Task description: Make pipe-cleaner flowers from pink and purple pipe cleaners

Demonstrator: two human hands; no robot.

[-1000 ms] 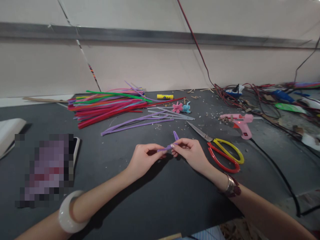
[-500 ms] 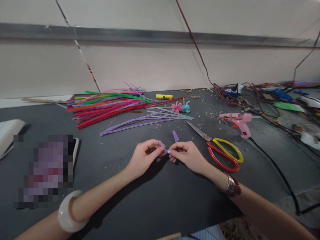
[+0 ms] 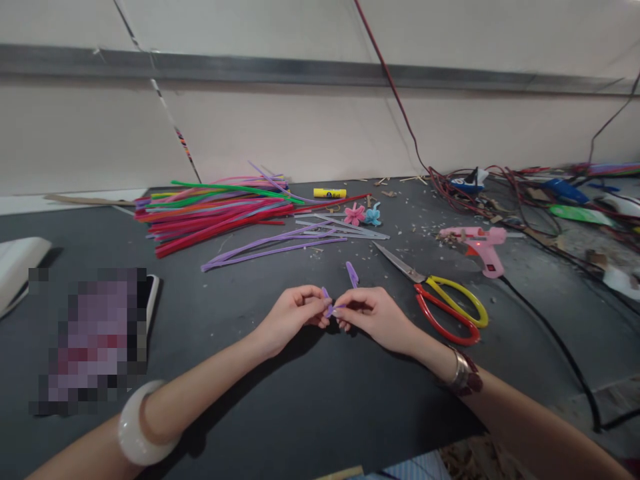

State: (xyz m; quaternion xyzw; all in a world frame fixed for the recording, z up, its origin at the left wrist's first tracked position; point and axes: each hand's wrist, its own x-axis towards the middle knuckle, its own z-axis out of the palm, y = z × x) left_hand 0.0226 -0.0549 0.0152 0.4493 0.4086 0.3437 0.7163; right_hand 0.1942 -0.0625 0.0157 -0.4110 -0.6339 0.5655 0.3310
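Note:
My left hand (image 3: 299,312) and my right hand (image 3: 373,313) meet over the middle of the dark table, both closed in a pinch on one short purple pipe cleaner (image 3: 329,311). Fingertips cover much of it, so its full shape is hidden. Just beyond my right hand lies a folded purple pipe cleaner piece (image 3: 353,274). Farther back are longer purple pipe cleaners (image 3: 270,248), clear glue sticks (image 3: 360,233), and a pink flower (image 3: 355,214) beside a blue flower (image 3: 373,214). Scissors (image 3: 433,293) with red and yellow handles rest right of my right hand.
A bundle of coloured pipe cleaners (image 3: 215,217) lies at the back left, near a yellow glue tube (image 3: 329,193). On the right stand a pink glue gun (image 3: 483,247) with a black cord and tangled wires (image 3: 445,187). A blurred-out phone (image 3: 151,300) lies left.
The pinched purple pipe cleaner has turned and bent between my fingers. Both hands have shifted slightly, and my left fingers have curled in closer beneath it.

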